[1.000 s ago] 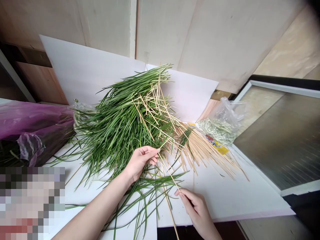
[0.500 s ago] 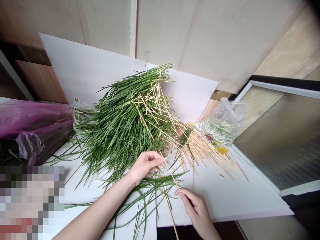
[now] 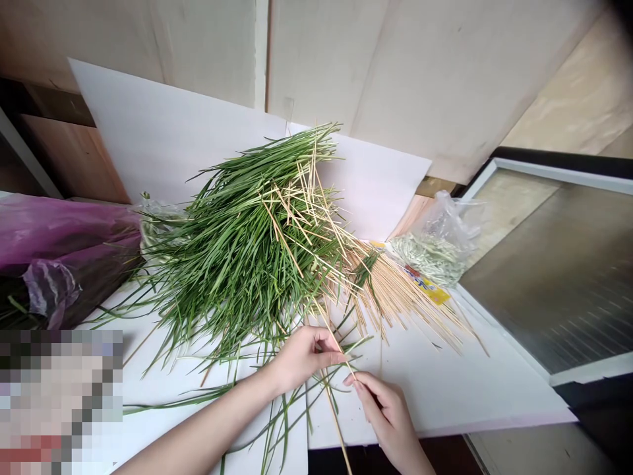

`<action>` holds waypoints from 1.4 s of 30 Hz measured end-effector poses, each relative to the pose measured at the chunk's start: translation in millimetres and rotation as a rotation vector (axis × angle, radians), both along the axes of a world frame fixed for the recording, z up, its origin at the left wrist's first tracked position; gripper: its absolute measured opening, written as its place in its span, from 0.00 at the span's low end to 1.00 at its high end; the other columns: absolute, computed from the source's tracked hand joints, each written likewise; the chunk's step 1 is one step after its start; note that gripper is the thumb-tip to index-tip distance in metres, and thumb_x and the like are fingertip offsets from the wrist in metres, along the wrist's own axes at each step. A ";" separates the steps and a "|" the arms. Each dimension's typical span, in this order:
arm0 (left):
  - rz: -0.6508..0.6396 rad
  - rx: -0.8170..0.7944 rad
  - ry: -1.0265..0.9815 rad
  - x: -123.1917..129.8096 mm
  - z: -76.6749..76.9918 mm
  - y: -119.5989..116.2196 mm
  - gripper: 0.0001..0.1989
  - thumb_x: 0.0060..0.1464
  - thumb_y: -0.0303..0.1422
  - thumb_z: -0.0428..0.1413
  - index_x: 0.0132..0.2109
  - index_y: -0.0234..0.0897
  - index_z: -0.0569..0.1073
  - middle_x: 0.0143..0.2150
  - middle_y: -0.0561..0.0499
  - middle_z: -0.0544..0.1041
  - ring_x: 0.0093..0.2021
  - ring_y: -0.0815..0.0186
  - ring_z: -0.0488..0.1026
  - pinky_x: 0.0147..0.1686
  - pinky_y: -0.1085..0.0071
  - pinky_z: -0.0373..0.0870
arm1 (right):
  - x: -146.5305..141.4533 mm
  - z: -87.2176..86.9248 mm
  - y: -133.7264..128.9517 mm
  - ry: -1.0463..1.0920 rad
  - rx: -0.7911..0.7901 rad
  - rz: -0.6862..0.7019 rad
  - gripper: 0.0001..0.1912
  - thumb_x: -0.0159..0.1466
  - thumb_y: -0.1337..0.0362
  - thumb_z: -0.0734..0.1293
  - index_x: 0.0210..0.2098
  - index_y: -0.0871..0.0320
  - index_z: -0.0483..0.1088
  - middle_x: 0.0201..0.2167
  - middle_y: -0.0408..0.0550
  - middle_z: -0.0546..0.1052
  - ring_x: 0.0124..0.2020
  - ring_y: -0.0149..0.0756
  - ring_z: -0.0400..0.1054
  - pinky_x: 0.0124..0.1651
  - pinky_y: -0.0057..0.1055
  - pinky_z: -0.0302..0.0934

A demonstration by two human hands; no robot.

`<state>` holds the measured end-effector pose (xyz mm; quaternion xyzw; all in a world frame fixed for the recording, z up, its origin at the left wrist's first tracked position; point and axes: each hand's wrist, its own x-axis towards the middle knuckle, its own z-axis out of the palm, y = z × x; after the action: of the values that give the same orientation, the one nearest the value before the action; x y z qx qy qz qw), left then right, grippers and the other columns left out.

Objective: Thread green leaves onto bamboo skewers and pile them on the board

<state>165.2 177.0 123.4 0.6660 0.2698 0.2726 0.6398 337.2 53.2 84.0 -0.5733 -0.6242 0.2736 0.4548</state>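
A piece of yellow packaging (image 3: 436, 293) on the white table (image 3: 469, 389), toward four o'clock from the scene's center, carries red and blue print too small and blurred to read, with no other lettering legible.

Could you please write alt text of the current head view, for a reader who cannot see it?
A person's right hand grips a thin wooden stick; the left hand is at the same stick. Behind them, a heap of long green leaves and many loose sticks lie on a white surface, between a purple bag and a clear plastic bag.
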 end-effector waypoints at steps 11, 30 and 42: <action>-0.108 0.320 0.161 -20.4 18.0 20.4 0.12 0.62 0.37 0.56 0.46 0.37 0.82 0.41 0.48 0.83 0.38 0.63 0.77 0.37 0.72 0.68 | -1.1 -3.8 -1.5 0.057 -0.024 -0.091 0.22 0.73 0.49 0.60 0.37 0.59 0.76 0.18 0.37 0.53 0.19 0.32 0.49 0.22 0.29 0.46; 0.073 0.784 0.462 -25.2 18.7 23.1 0.04 0.52 0.28 0.59 0.37 0.39 0.76 0.38 0.50 0.80 0.40 0.59 0.74 0.40 0.67 0.66 | -1.5 -0.3 -1.0 0.068 -0.029 -0.062 0.21 0.73 0.50 0.60 0.35 0.58 0.74 0.17 0.36 0.51 0.18 0.32 0.47 0.22 0.29 0.45; 0.102 0.459 0.251 -24.4 22.1 25.5 0.05 0.56 0.34 0.58 0.37 0.37 0.76 0.32 0.53 0.77 0.29 0.67 0.69 0.30 0.73 0.61 | -1.0 -2.6 -0.8 0.067 -0.019 -0.069 0.22 0.73 0.49 0.60 0.34 0.58 0.75 0.17 0.36 0.51 0.17 0.31 0.48 0.21 0.28 0.45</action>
<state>140.7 202.5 145.5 0.8077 0.3113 0.2737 0.4192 336.2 52.4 81.4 -0.5892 -0.5859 0.2826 0.4792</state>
